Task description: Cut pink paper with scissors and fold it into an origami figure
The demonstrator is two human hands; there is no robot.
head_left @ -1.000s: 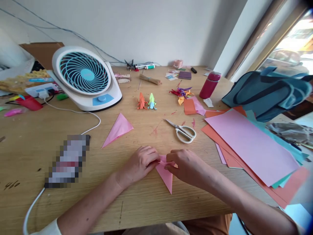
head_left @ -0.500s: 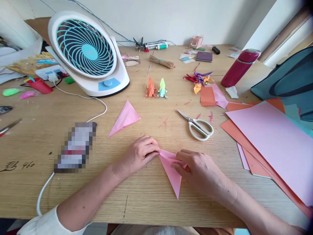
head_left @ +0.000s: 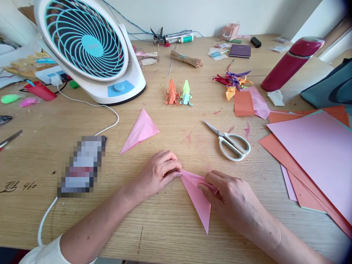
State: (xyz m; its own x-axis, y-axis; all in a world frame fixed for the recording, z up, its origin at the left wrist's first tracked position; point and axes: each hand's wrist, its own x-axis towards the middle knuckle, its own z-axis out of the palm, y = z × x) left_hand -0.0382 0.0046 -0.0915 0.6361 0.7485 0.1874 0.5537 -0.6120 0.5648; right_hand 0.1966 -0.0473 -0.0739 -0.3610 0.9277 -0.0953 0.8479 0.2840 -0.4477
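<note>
A folded pink sheet of origami paper (head_left: 198,195) lies between my hands, one long point hanging toward the table's front edge. My left hand (head_left: 162,170) pinches its upper left corner between thumb and fingers. Across its right side, my right hand (head_left: 229,196) has thumb and fingers closed on a folded layer, hiding part of the paper. Another pink folded triangle (head_left: 141,131) rests flat beyond my left hand. White-handled scissors (head_left: 229,141) lie beyond my right hand, blades pointing to the upper left.
A fan (head_left: 93,55) and a blurred phone (head_left: 82,165) with a white cable stand on the left. Two small origami figures (head_left: 172,93) stand mid-table. Folded paper pieces (head_left: 231,82), a red flask (head_left: 291,66) and stacked coloured sheets (head_left: 316,146) are on the right.
The view has shifted slightly and come closer. Both hands keep their grip on the pink paper; the right hand sits marginally farther right along it.
</note>
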